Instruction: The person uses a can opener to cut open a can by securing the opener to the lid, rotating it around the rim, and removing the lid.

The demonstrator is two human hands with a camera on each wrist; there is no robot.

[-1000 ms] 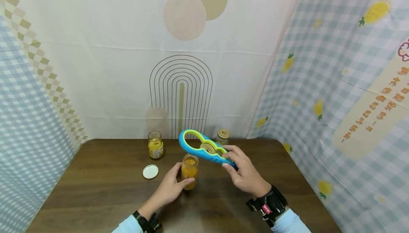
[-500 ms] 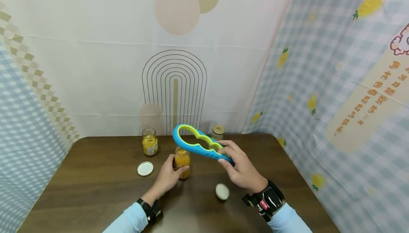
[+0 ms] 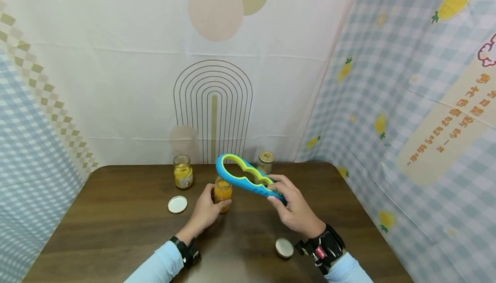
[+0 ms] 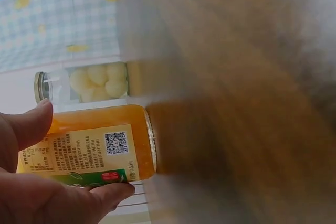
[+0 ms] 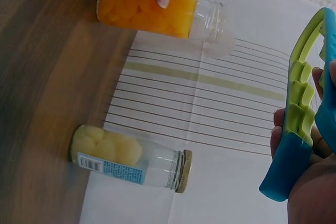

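My left hand (image 3: 205, 209) grips an uncapped glass jar of orange fruit (image 3: 222, 194), upright on the table. Its label faces the left wrist view, and the right wrist view shows its bare glass mouth. Above and to the right, my right hand (image 3: 293, 209) holds a blue jar opener (image 3: 243, 183) with a wavy green inner edge by its handle end. The opener's loop holds no lid and partly overlaps the jar's top in the head view. Close to my right wrist, a round pale lid (image 3: 284, 248) lies on the table.
At the back left stands an uncapped jar of yellow fruit (image 3: 183, 174), with a white-faced lid (image 3: 177, 204) lying in front of it. A gold-capped jar of pale round fruit (image 5: 113, 150) stands at the back. Hanging cloths border the brown table (image 3: 116, 222).
A gold lid has left the opener's loop and dropped onto the table, then shifted right and nearer me. My left hand has moved the jar slightly away. My right hand keeps holding the opener.
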